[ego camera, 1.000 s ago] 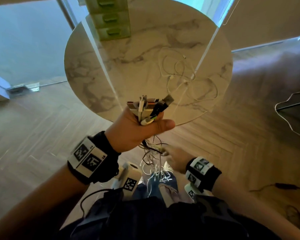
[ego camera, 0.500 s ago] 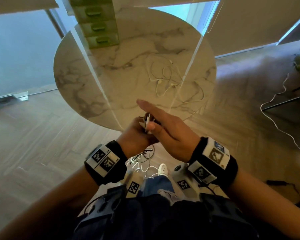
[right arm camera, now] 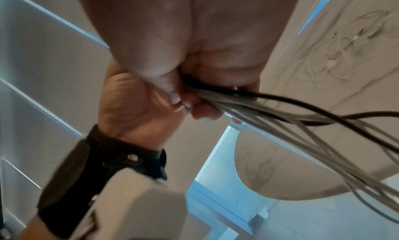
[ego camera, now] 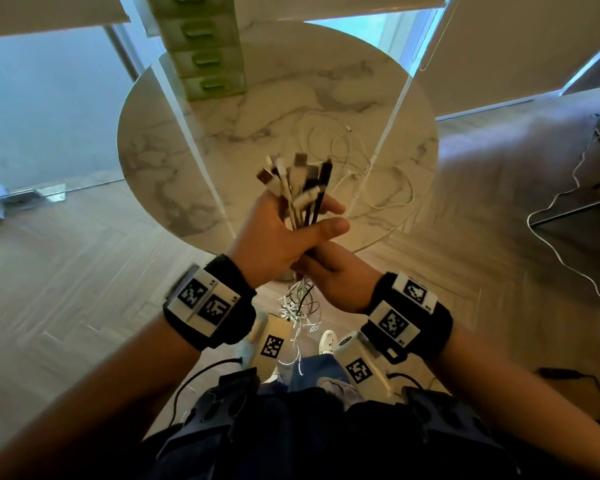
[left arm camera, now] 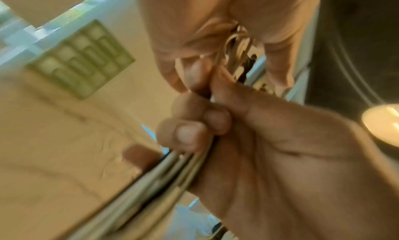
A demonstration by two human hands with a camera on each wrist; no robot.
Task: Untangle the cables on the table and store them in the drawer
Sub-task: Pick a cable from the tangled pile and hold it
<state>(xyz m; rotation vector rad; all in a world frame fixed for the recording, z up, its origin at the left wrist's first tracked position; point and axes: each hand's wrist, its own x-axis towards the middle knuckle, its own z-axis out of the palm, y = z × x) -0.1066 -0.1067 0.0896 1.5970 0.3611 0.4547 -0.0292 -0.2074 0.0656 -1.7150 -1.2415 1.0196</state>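
Observation:
A bundle of cables, white and black, stands plug ends up in my left hand, whose fingers and thumb curl round it over the near edge of the round marble table. Directly beneath, my right hand grips the same strands, and their loose lengths hang towards the floor. The right wrist view shows the strands leaving the two fists. In the left wrist view my left fingers wrap the bundle. More white cable lies looped on the table. The green drawer unit stands at the table's far left, drawers closed.
A glass wall and door frame run behind the table on the left. On the right a sofa carries a white charger lead. A dark cable lies on the wooden floor at the right.
My right hand has gone from covering the plug ends to gripping the strands below my left hand. My left hand has lifted, so the plugs stand clear above it.

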